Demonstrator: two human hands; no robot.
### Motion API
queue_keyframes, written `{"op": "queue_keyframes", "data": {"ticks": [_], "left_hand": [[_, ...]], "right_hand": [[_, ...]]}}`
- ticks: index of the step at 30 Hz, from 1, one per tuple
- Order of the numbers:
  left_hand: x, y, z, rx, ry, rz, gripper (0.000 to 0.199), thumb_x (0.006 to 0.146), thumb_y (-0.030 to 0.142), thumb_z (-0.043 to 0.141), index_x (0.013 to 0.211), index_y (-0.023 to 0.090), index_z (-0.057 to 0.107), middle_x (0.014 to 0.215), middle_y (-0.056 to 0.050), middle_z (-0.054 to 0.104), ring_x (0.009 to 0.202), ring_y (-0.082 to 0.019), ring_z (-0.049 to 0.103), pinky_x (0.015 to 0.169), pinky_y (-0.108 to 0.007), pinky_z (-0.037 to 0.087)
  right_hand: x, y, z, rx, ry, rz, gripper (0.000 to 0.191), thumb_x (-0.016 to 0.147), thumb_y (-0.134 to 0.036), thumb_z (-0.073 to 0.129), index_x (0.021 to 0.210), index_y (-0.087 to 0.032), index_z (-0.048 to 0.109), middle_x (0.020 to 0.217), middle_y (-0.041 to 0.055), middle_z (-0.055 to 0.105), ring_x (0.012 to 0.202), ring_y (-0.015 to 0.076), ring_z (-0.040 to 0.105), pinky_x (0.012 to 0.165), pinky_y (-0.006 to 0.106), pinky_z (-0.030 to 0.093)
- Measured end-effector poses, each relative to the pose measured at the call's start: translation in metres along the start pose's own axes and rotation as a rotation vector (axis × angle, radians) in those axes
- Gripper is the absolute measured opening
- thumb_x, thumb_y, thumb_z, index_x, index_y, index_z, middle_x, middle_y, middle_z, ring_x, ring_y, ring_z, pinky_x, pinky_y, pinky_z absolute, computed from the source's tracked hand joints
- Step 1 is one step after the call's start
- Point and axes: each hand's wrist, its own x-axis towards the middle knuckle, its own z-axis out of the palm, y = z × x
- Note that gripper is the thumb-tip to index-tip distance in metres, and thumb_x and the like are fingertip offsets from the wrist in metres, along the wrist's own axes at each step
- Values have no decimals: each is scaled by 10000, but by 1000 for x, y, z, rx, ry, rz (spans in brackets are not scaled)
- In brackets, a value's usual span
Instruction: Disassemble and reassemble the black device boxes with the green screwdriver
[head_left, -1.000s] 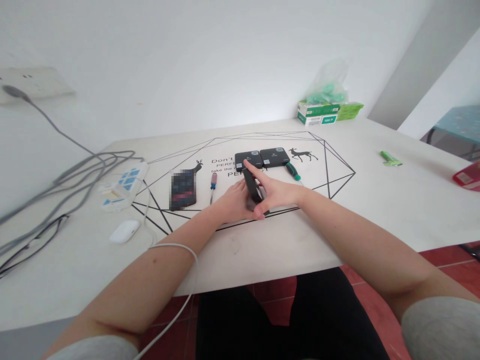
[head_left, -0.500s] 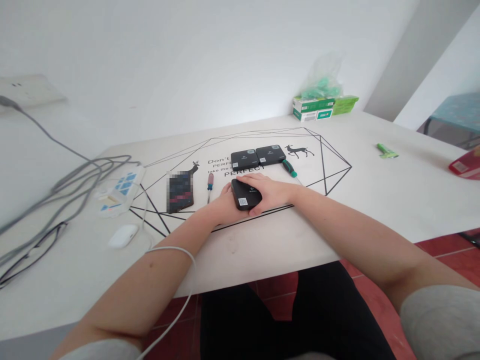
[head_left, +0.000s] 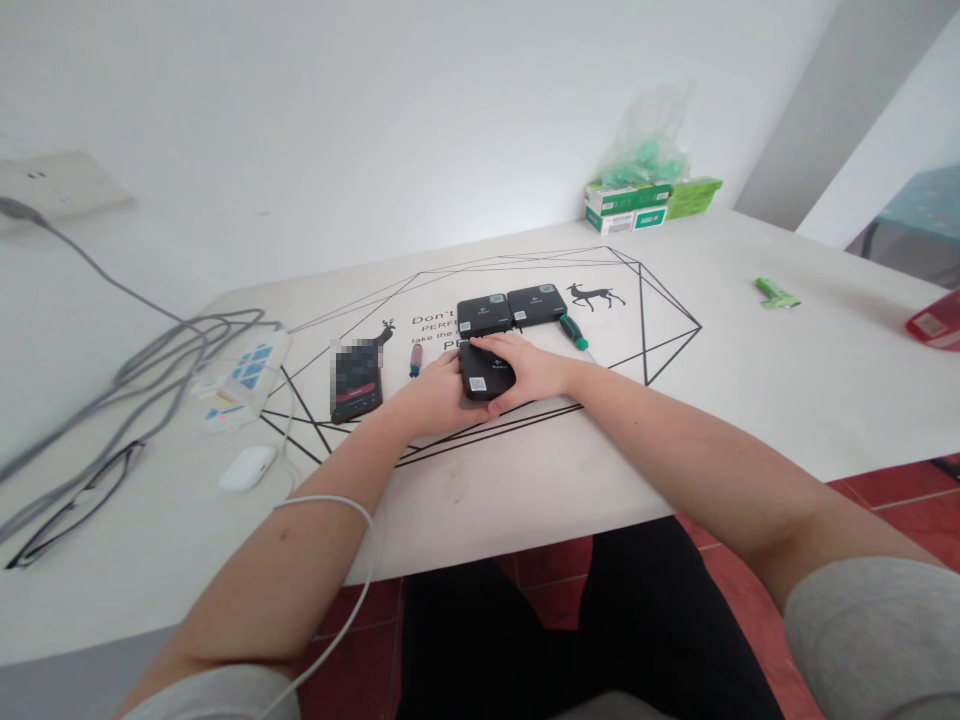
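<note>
A flat black box with rounded corners and a white code label [head_left: 487,372] is between my two hands, just in front of two similar ones. My left hand [head_left: 442,395] grips its left and near side, its fingertips partly hidden. From the right, my right hand [head_left: 529,368] wraps over its edge, fingers along the far side and thumb at the near corner. Behind lie a left black box [head_left: 484,314] and a right black box [head_left: 535,305], side by side. A green-and-black screwdriver [head_left: 574,332] rests beyond my right hand, and a screwdriver with a reddish handle [head_left: 416,359] beside my left.
A phone [head_left: 357,380] lies left of my hands. Farther left are a white earbud case [head_left: 247,468], glasses [head_left: 75,507], a power strip [head_left: 251,375] and grey cables. Green-and-white boxes [head_left: 627,205] stand against the wall; a green wrapper [head_left: 777,293] lies to the right.
Both hands and the black box have shifted slightly away from me, close to the two boxes behind. My left hand now covers the shaft of the reddish-handled screwdriver.
</note>
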Motion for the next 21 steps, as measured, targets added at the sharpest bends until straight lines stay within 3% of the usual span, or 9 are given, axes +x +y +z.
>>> {"op": "queue_keyframes", "data": {"ticks": [4,7,10,15,21], "left_hand": [[-2,-10,-1,72,-16,-123,993,736,816,744,1450,134,642,1566,-212,534,1543,-503,303,1277,-613,291],[-2,-10,1,70,-25,-181,1177,743,869,694,1604,101,459,1630,-247,465,1574,-521,251,1290,-648,202],[-1,-6,3,72,2,-224,1209,807,886,610,1642,49,358,1672,-297,386,1595,-513,231,1299,-635,153],[0,-3,8,64,7,-301,1328,781,888,630,1646,-43,246,1722,-354,225,1630,-509,142,1317,-593,97],[0,-5,9,-30,39,-185,1251,804,789,685,1689,65,178,1767,-268,184,1643,-454,153,1324,-570,111]], "right_hand": [[1,1,3,-39,6,-19,1244,627,-657,902,1647,-167,385,1621,211,454,1514,434,413,1277,616,308],[1,2,4,-63,13,-17,1220,632,-621,896,1641,-157,391,1611,213,463,1500,433,429,1272,620,312],[2,3,3,-66,20,-17,1198,647,-593,877,1636,-120,393,1611,226,460,1509,431,424,1280,598,312],[2,2,3,-110,2,-16,1191,655,-568,866,1626,-63,396,1631,249,443,1520,441,403,1286,602,294],[4,7,8,-135,-4,1,1194,621,-561,900,1625,-131,417,1633,224,457,1508,447,402,1258,643,306]]}}
